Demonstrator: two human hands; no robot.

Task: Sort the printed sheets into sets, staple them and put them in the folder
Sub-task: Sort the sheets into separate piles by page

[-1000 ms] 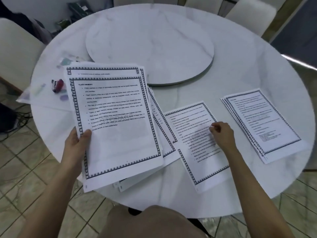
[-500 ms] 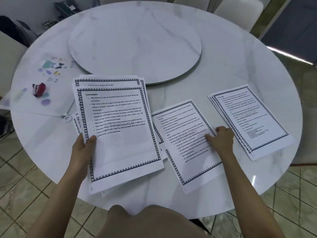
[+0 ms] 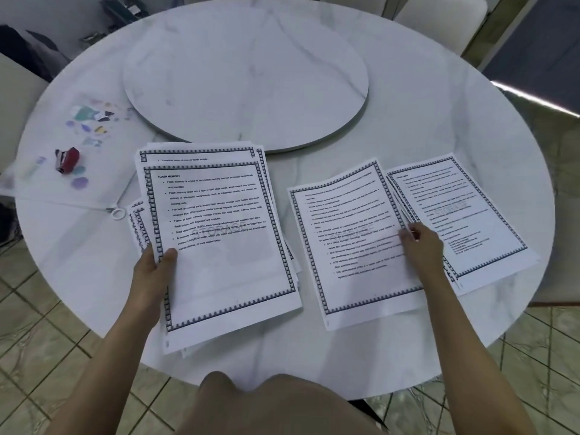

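My left hand [image 3: 155, 268] grips the lower left edge of a thick stack of printed sheets [image 3: 216, 233], its top page headed "FLASH MEMORY". My right hand [image 3: 422, 249] pinches the right edge of a single printed sheet [image 3: 348, 243], which is lifted and curved, its right edge overlapping a set of sheets [image 3: 461, 211] lying flat at the right. A few more sheets [image 3: 136, 224] peek out from under the held stack at its left. A red stapler [image 3: 67, 160] lies on a clear zip folder [image 3: 78, 186] at the far left.
The round white marble table [image 3: 439, 98] has a raised turntable [image 3: 248, 73] in its middle. Small coloured stickers [image 3: 91, 117] show on the folder at the left. Pale chairs stand around the table, and tiled floor lies below its near edge.
My right hand has lifted the single sheet and carried it right, over the edge of the right-hand set. The left hand still holds its stack, which now sits slightly further left of that sheet.
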